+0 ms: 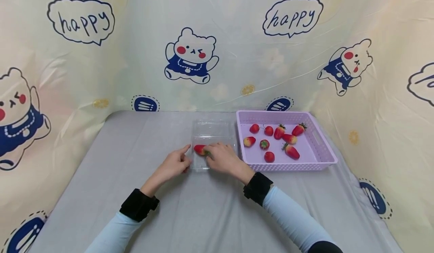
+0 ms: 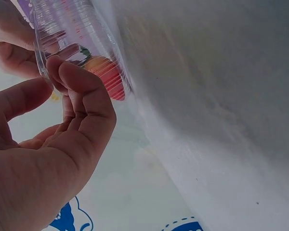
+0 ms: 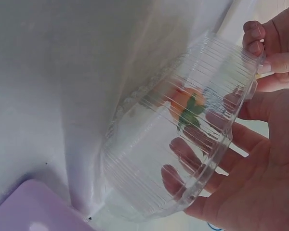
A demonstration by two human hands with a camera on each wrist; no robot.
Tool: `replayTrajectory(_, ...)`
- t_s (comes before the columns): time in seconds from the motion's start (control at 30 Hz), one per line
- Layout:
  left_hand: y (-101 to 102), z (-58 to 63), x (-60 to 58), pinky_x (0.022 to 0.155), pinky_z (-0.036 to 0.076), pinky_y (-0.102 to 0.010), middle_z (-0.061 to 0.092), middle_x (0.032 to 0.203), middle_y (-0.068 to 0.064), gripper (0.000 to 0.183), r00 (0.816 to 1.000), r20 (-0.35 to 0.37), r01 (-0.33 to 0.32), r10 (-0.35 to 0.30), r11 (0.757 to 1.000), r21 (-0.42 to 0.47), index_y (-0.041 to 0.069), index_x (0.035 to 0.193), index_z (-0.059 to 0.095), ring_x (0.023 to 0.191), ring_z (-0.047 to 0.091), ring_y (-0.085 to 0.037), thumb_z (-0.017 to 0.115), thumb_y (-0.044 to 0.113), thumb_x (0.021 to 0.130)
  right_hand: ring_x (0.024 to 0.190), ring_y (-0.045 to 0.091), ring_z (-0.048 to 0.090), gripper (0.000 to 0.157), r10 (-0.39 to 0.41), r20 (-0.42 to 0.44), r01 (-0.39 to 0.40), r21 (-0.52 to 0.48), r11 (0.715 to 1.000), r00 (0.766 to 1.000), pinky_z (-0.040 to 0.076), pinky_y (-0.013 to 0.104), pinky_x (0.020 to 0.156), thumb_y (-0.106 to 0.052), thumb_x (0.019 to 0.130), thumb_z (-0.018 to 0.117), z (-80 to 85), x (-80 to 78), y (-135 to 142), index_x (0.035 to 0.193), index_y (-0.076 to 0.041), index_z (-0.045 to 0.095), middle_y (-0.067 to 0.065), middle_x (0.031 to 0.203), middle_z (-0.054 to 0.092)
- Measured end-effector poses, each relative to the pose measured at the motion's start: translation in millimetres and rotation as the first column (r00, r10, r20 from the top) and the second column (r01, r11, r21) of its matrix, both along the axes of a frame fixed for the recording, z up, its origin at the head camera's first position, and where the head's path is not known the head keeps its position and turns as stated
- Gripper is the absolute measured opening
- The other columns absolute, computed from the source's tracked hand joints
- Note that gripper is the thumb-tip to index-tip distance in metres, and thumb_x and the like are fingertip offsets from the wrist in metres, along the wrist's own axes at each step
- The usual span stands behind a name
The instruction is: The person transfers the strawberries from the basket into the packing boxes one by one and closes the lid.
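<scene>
A clear plastic box (image 1: 200, 165) with its lid raised lies on the grey cloth in the head view. Inside it is a red strawberry (image 1: 199, 150), paler near its green leaves (image 3: 190, 115). My right hand (image 1: 222, 158) reaches over the rim into the box, its fingertips (image 3: 183, 154) spread near the strawberry's leafy end and seen through the clear wall. At the box's left edge, my left hand (image 1: 174, 163) pinches the rim between thumb and fingers (image 2: 82, 82), as the left wrist view shows.
A lilac basket (image 1: 291, 166) stands right beside the box. Several strawberries (image 1: 291, 151) and smaller round red fruits (image 1: 269, 156) lie in it. Behind the table hangs a pale curtain (image 1: 234, 57) printed with bears.
</scene>
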State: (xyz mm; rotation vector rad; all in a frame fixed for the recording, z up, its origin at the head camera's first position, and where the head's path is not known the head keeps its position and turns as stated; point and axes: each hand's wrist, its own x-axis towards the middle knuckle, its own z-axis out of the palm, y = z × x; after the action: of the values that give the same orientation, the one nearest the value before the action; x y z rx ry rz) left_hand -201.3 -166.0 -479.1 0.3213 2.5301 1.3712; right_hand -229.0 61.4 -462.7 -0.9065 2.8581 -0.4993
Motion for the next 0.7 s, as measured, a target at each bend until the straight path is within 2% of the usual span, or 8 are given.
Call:
replayTrajectory(0.17,0.5,-0.2,0.6,0.063,0.050,-0.034,0.062,0.072,-0.008,0.066,1.000,0.000,-0.006,0.006,1.000,0.005,-0.008,0.161,0.031,0.063,0.058,-0.018,0.056,0.003,0.102,0.111,0.025,0.060,0.035,0.025,0.006,-0.024,-0.048,0.999,1.000,0.050,0.047,0.100,-0.017,0.100,0.069,3.1,-1.8,3.9,0.135,-0.011,0.072,0.005,0.130,0.071)
replayTrajectory(0.3,0.9,0.4,0.4,0.062,0.050,-0.032,0.063,0.073,-0.008,0.065,1.000,-0.008,-0.010,0.010,1.000,0.008,-0.009,0.160,0.032,0.064,0.059,-0.018,0.057,0.002,0.101,0.114,0.026,0.062,0.030,0.047,-0.022,-0.048,-0.079,0.996,0.999,0.051,0.044,0.101,-0.015,0.099,0.069,9.4,-3.6,7.7,0.128,-0.009,0.075,0.006,0.125,0.073)
replayTrajectory(0.57,0.7,1.9,1.9,0.061,0.048,-0.032,0.061,0.072,-0.009,0.065,1.000,0.013,-0.008,0.008,1.000,-0.009,-0.008,0.161,0.032,0.063,0.057,-0.019,0.058,0.003,0.102,0.120,0.030,0.060,0.026,-0.007,-0.059,0.000,-0.120,0.993,0.998,0.047,0.049,0.104,-0.015,0.098,0.069,23.2,-0.9,17.3,0.121,-0.007,0.077,0.009,0.123,0.071)
replayTrajectory(0.7,0.7,2.9,1.8,0.061,0.047,-0.032,0.061,0.071,-0.009,0.066,1.000,0.016,-0.011,0.012,1.000,-0.018,-0.007,0.161,0.032,0.062,0.057,-0.020,0.059,0.004,0.102,0.113,0.029,0.062,0.024,-0.021,-0.073,0.010,-0.145,0.989,0.997,0.050,0.047,0.099,-0.013,0.097,0.069,29.2,-2.1,25.0,0.119,-0.007,0.077,0.009,0.117,0.072)
